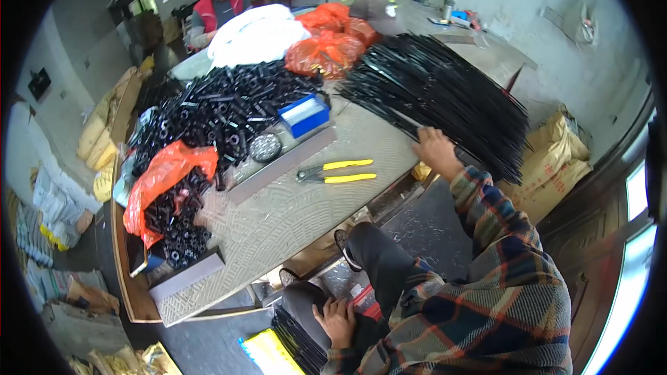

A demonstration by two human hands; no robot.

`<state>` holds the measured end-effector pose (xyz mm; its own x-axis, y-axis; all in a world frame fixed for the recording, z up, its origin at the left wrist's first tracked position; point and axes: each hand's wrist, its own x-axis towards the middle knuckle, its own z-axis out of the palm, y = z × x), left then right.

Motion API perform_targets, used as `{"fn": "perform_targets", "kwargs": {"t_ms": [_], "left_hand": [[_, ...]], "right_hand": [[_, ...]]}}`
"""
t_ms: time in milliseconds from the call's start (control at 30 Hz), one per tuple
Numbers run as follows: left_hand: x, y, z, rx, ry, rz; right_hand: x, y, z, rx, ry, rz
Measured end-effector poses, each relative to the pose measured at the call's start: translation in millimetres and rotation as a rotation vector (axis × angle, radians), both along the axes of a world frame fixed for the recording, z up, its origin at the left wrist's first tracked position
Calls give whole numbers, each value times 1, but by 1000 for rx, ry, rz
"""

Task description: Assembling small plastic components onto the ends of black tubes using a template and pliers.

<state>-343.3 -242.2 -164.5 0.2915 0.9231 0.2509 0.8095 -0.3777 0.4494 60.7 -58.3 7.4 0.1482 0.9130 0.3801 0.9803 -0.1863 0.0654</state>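
My right hand (436,151) reaches to the near edge of a big heap of long thin black strips (445,90) on the right of the table. Its fingers are stretched out at the heap's lower left side, and I see nothing held in them. My left hand (337,321) lies with fingers apart on my dark trouser leg, beside a bundle of black strips (295,337) low in the view. Yellow-handled pliers (337,171) lie on the patterned tabletop (278,219) to the left of my right hand.
Black tubular parts (215,111) form a large pile on the left, with an orange bag (170,177) over some. A blue box (304,114) and a round dish (265,147) stand near a raised strip. Beyond are orange bags (323,54), a white sack (257,33) and another person (221,3).
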Motion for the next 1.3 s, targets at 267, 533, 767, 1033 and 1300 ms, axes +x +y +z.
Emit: {"fn": "perform_targets", "kwargs": {"t_ms": [267, 533, 767, 1033, 1300], "left_hand": [[6, 6, -4, 40, -1, 27], [4, 3, -16, 73, -38, 11], [-2, 4, -14, 58, -57, 31], [-4, 3, -18, 75, 4, 40], [-10, -5, -26, 173, 100, 26]], "right_hand": [[-8, -54, 19, -195, 3, -18], [58, -11, 104, 16, -381, -150], [65, 2, 239, 18, -247, -58], [47, 52, 154, 434, 738, 253], [-22, 139, 189, 871, 888, 436]]}}
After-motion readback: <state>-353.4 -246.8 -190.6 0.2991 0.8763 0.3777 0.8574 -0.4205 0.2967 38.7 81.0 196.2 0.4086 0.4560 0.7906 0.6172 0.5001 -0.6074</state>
